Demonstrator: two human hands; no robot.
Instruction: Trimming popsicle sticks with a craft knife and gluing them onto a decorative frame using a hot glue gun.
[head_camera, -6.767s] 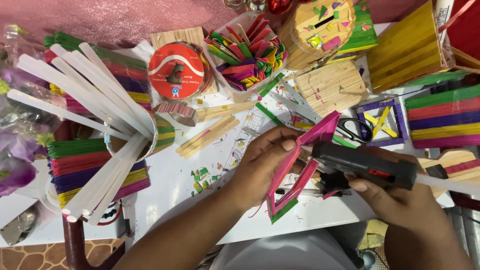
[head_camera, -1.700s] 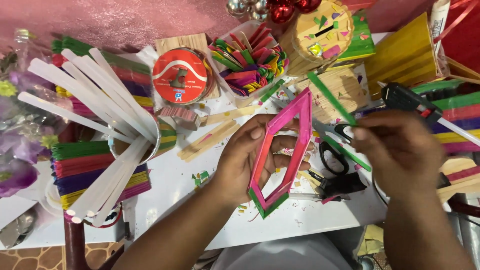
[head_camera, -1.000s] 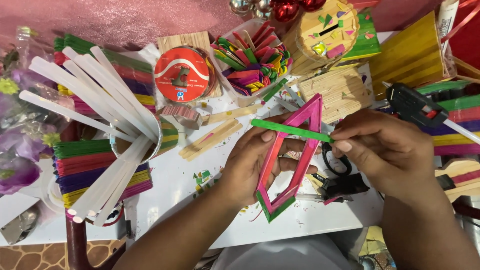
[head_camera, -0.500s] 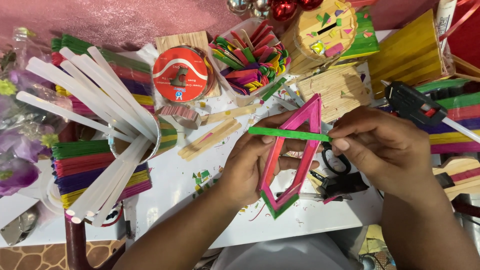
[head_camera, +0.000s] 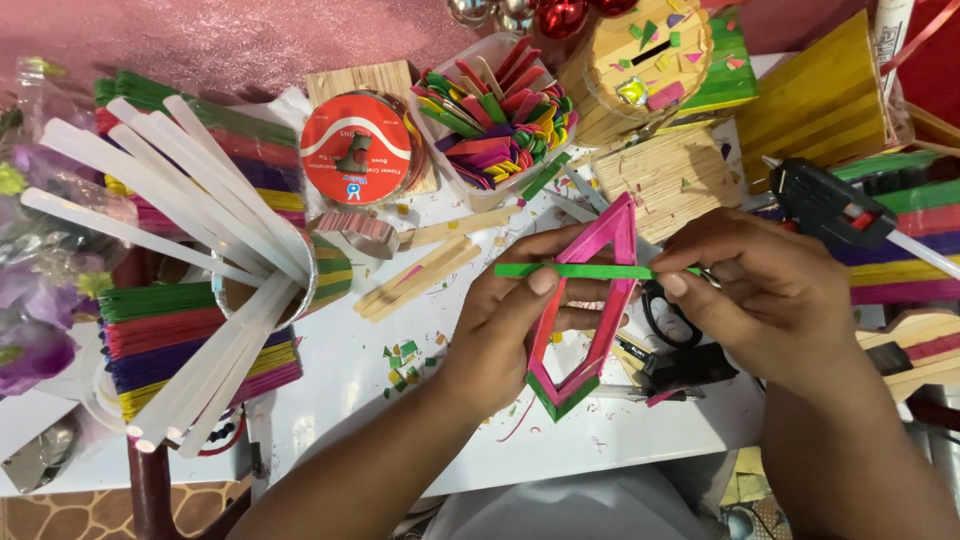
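My left hand grips a diamond-shaped frame of pink craft sticks with a green tip at its bottom, held upright over the white table. A green craft stick lies flat across the frame's upper half. My left thumb presses on its left part. My right hand pinches its right end.
A black glue gun lies at the right. Black scissors sit under my right hand. Behind are a tub of coloured sticks, a red tape roll, stacks of sticks, and a cup of white glue sticks at left.
My right hand put down the glue gun, picked up a green stick and brought it across the pink frame. In the last half second it has hardly moved.
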